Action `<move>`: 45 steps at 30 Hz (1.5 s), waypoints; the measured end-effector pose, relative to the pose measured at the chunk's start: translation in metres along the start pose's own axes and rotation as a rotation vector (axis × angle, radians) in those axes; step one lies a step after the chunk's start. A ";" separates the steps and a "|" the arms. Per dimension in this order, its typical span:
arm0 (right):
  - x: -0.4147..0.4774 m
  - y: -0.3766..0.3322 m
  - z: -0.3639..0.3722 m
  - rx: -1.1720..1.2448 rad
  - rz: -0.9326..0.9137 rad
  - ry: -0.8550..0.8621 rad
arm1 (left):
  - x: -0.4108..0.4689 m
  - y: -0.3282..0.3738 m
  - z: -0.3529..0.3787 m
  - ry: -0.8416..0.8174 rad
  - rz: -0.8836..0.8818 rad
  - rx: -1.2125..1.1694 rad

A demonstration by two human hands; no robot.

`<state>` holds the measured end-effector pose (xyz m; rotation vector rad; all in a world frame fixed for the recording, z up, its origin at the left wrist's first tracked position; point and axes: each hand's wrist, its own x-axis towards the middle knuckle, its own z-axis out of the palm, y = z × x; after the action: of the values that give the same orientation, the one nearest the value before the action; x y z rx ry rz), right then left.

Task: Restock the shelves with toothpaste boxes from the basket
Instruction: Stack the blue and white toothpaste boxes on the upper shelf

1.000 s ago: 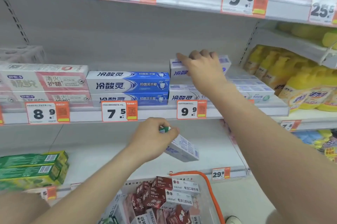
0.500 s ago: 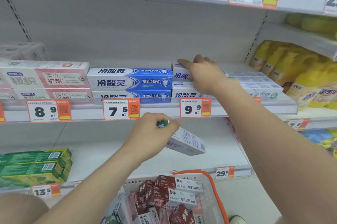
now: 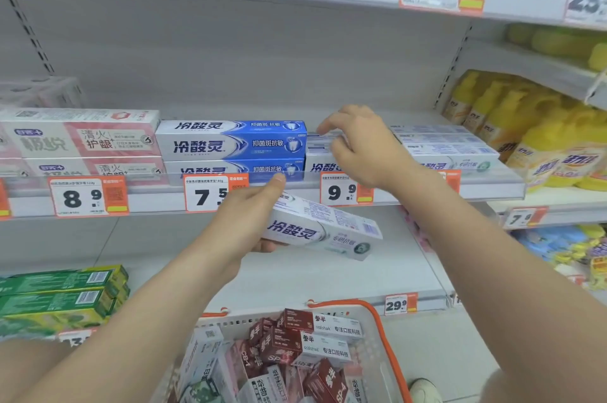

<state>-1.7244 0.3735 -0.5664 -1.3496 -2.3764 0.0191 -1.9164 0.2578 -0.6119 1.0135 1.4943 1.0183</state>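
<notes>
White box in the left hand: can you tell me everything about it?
The white box is a long cardboard toothpaste carton with big blue characters, a pale green patch near its right end and small print on top. It tilts, right end lower, before the middle shelf. The left hand grips its left end.

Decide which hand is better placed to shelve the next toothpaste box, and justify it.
Left hand: it grips a white box just below the shelf; the right hand holds nothing.
</notes>
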 end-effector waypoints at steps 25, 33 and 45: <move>-0.116 0.118 -0.040 0.363 0.437 0.612 | 0.014 0.088 0.140 0.194 0.860 0.775; -0.102 0.189 -0.030 0.380 0.686 0.762 | 0.083 0.113 0.221 0.061 0.855 0.705; -0.106 0.179 -0.011 -0.038 0.758 0.643 | 0.105 0.091 0.202 0.022 0.957 0.823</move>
<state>-1.5260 0.3792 -0.6297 -1.8476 -1.2722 -0.2118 -1.7221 0.4036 -0.5792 2.4581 1.4600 1.0174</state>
